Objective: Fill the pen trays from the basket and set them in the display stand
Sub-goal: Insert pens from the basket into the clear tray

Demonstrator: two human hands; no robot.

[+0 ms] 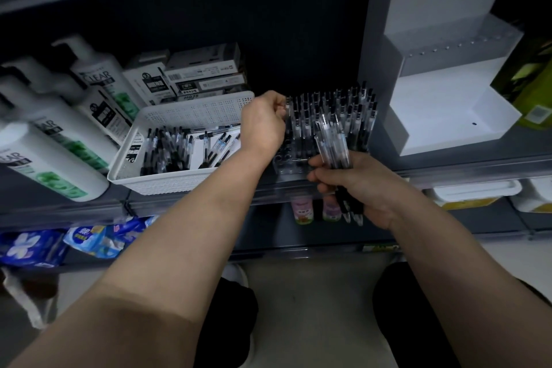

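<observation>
Pens (pixel 337 110), too many to count, stand in one clear tray (pixel 291 169) on the dark shelf (pixel 478 169), between one white basket (pixel 191 107) and one white display stand (pixel 442 104). Left hand (pixel 263 122) fingers pinch one pen (pixel 288 112) there; right hand (pixel 361 185) fingers hold a bunch (pixel 334 143).

Perforated white plastic basket (pixel 191 116); clear glossy plastic pens (pixel 331 140); matt white stand (pixel 442 116)

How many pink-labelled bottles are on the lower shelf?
2 pink-labelled bottles: one below the pen tray, the other just right of it; the right hand may hide more.
</observation>
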